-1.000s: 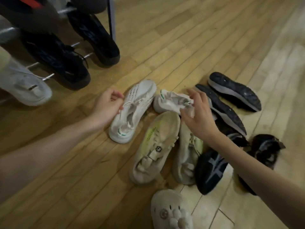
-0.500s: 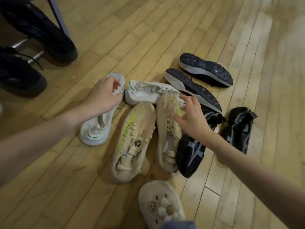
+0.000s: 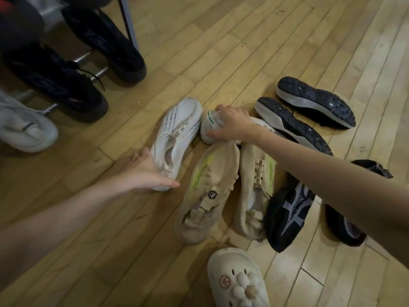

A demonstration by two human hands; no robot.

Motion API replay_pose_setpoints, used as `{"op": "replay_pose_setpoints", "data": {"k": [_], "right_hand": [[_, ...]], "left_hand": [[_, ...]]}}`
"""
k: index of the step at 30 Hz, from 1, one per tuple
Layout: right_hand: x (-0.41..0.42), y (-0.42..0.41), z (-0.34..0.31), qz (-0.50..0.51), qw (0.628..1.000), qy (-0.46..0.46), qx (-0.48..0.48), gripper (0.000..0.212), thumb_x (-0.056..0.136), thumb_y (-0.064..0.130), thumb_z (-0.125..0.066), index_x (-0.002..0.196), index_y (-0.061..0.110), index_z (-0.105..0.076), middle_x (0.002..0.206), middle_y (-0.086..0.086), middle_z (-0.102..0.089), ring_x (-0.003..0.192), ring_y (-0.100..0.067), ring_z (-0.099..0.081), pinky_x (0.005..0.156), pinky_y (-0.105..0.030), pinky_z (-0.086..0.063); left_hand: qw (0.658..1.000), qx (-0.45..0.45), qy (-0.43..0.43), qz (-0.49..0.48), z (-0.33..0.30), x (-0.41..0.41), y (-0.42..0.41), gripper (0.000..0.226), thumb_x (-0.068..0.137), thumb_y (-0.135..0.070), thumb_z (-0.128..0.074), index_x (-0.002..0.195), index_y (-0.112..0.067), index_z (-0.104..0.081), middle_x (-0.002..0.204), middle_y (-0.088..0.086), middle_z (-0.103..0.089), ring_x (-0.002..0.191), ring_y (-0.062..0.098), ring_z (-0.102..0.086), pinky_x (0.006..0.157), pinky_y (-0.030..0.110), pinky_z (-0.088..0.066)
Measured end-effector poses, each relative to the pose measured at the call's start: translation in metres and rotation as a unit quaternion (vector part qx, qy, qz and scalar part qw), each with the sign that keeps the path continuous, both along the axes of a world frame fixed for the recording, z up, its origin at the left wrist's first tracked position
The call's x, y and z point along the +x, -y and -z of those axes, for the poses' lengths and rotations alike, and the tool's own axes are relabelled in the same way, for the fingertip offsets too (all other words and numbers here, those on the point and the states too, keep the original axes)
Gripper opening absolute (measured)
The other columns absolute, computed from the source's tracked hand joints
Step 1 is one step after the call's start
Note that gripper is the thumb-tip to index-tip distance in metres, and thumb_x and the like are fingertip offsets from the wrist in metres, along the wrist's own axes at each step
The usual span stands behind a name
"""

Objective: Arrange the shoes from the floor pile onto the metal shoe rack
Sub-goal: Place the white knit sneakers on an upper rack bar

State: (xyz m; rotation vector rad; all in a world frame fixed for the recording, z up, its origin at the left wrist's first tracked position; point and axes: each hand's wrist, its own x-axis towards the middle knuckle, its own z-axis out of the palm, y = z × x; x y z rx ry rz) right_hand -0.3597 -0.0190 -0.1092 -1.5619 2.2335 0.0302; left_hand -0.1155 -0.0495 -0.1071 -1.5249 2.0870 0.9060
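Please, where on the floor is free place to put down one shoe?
Bare wooden floor lies beyond the pile, between the rack's black shoe and the upturned dark soles. Also bare: the near-left floor below the left hand. It is crowded around the beige shoes.

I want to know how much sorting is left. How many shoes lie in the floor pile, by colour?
White knit sneakers: 2
Beige sneakers: 2
Black sneakers: 4
Cream clog: 1
Total: 9

Both forearms are bare to each hand, with no sleeves showing.
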Motion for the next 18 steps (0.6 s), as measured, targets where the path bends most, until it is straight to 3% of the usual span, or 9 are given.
{"op": "replay_pose_setpoints", "data": {"k": [3,6,8,11,13,16,18], "right_hand": [[0.003,0.012,0.007,-0.012,0.999,-0.018,0.024,0.041,0.084,0.046,-0.063,0.098,0.011,-0.047,0.101,-0.007,-0.048,0.104,-0.029,-0.049,0.094,-0.043,-0.034],[0.002,0.014,0.009,0.001,1.0,-0.016,-0.006,0.042,0.078,0.046,-0.068,0.071,0.017,-0.039,0.076,0.003,-0.041,0.085,-0.025,-0.046,0.079,-0.038,-0.033],[0.001,0.009,0.008,-0.008,0.998,-0.033,-0.059,0.044,0.076,0.049,-0.067,0.064,0.02,-0.037,0.068,0.004,-0.037,0.077,-0.025,-0.046,0.073,-0.035,-0.028],[-0.002,-0.001,0.003,0.001,0.985,-0.022,-0.17,0.041,0.074,0.047,-0.068,0.063,0.019,-0.041,0.065,0.004,-0.038,0.073,-0.024,-0.047,0.067,-0.031,-0.024],[-0.001,-0.005,-0.009,0.027,0.97,0.021,-0.241,0.038,0.074,0.046,-0.068,0.063,0.018,-0.045,0.063,0.001,-0.043,0.077,-0.023,-0.047,0.063,-0.031,-0.026],[0.007,-0.004,-0.037,0.02,0.939,0.101,-0.328,0.039,0.072,0.046,-0.07,0.089,0.012,-0.065,0.079,-0.004,-0.057,0.087,-0.02,-0.05,0.07,-0.038,-0.043],[0.021,-0.001,-0.061,-0.04,0.925,0.153,-0.345,0.056,0.069,0.046,-0.071,0.113,0.012,-0.066,0.095,-0.002,-0.057,0.09,-0.017,-0.053,0.078,-0.036,-0.047]], "left_hand": [[0.999,-0.001,-0.013,-0.029,0.008,0.008,0.003,0.117,0.054,-0.058,-0.081,0.14,0.001,-0.028,0.144,0.017,-0.033,0.133,0.032,-0.033,0.104,0.036,-0.037],[0.993,0.029,-0.071,-0.088,0.013,0.011,0.008,0.103,0.034,-0.058,-0.085,0.12,-0.009,-0.054,0.123,0.008,-0.056,0.113,0.025,-0.053,0.091,0.032,-0.048],[0.982,0.061,-0.118,-0.134,0.011,0.012,0.01,0.08,0.037,-0.046,-0.087,0.104,-0.011,-0.062,0.105,0.001,-0.063,0.096,0.018,-0.058,0.076,0.026,-0.049],[0.945,0.133,-0.202,-0.22,-0.001,0.013,0.014,0.051,0.056,-0.024,-0.084,0.094,-0.011,-0.054,0.097,-0.002,-0.058,0.094,0.015,-0.055,0.075,0.027,-0.047],[0.903,0.192,-0.268,-0.276,-0.013,0.018,0.023,0.039,0.062,-0.013,-0.078,0.093,-0.009,-0.056,0.102,0.002,-0.061,0.094,0.015,-0.056,0.076,0.025,-0.046],[0.843,0.266,-0.335,-0.325,-0.026,0.03,0.038,0.045,0.065,-0.007,-0.067,0.11,-0.011,-0.064,0.12,0.01,-0.066,0.104,0.022,-0.062,0.089,0.032,-0.05],[0.828,0.276,-0.355,-0.335,-0.033,0.042,0.044,0.05,0.069,-0.003,-0.063,0.118,-0.012,-0.061,0.12,0.008,-0.067,0.11,0.025,-0.063,0.096,0.038,-0.049]]}}
